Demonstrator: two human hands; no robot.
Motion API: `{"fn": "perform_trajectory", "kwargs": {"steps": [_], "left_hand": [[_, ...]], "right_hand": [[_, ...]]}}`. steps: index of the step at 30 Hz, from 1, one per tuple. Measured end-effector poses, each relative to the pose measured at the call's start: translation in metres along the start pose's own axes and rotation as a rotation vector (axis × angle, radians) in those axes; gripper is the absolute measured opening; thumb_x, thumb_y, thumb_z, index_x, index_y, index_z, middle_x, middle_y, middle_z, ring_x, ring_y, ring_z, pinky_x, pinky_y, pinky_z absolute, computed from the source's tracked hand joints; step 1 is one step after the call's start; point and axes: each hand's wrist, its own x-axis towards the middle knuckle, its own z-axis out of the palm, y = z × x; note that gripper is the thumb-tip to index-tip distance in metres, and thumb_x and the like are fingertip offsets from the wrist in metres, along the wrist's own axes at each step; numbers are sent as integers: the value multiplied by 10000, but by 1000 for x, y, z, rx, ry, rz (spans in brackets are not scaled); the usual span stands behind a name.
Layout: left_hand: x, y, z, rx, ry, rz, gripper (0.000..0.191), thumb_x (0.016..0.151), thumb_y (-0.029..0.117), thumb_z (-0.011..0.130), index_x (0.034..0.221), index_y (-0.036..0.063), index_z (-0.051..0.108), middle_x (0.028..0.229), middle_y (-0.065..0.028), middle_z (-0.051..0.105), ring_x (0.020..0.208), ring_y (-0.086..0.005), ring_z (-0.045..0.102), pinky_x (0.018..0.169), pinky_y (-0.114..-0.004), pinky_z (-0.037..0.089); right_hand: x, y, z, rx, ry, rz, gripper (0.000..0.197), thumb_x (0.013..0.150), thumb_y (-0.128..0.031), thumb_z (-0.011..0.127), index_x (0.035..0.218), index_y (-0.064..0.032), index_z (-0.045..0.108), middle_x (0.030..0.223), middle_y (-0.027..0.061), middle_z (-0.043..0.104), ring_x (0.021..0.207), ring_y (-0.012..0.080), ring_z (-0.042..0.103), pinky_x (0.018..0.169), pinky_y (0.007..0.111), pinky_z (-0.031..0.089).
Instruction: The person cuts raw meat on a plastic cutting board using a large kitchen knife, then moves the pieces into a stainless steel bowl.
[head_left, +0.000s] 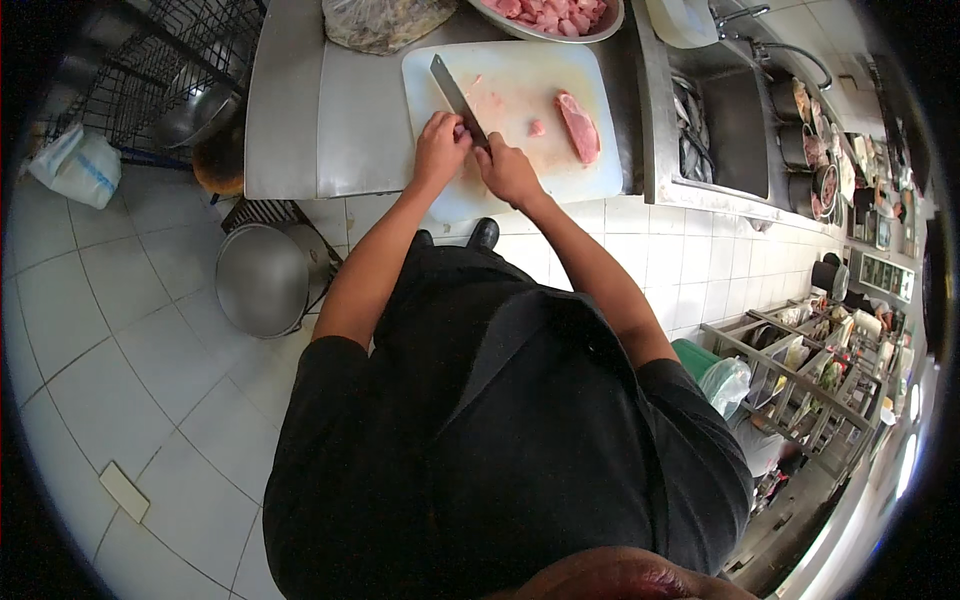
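Observation:
My right hand (506, 171) grips the handle of a knife with a broad, rectangular blade (454, 91). The blade points away from me and to the left over a white cutting board (517, 64). Close against the blade's near end, my left hand (441, 146) has its fingers curled around what looks like a small piece of meat (460, 133), mostly hidden by the fingers. A long slab of pink raw meat (578, 127) lies on the board's right side. Between it and the knife sits a small meat chunk (536, 128). Thin scraps lie near the blade.
A metal bowl (517, 30) of cut meat and a plastic bag (386, 26) stand beyond the board on the steel counter (360, 127). To the right, a sink (739, 124) holds fish (694, 135). A large pot (262, 279) stands low at left; wire racks (142, 75) are behind it.

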Motion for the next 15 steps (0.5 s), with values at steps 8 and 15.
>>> {"fn": "perform_trajectory", "kwargs": {"steps": [8,15], "left_hand": [[-15,-15,9,9,-65,6,129,764,22,694,885,-12,664,913,-159,644,891,-373,644,804,-447,530],[-22,1,5,8,-119,17,140,786,7,683,925,-4,674,925,-180,648,882,-390,643,804,-455,531]], "right_hand": [[-5,0,13,2,32,45,352,993,-278,528,1131,42,479,810,353,656,783,530,657,745,600,520],[59,-13,-29,156,-128,121,316,1022,-289,494,1044,24,525,711,212,664,562,303,673,517,428,540]]}}
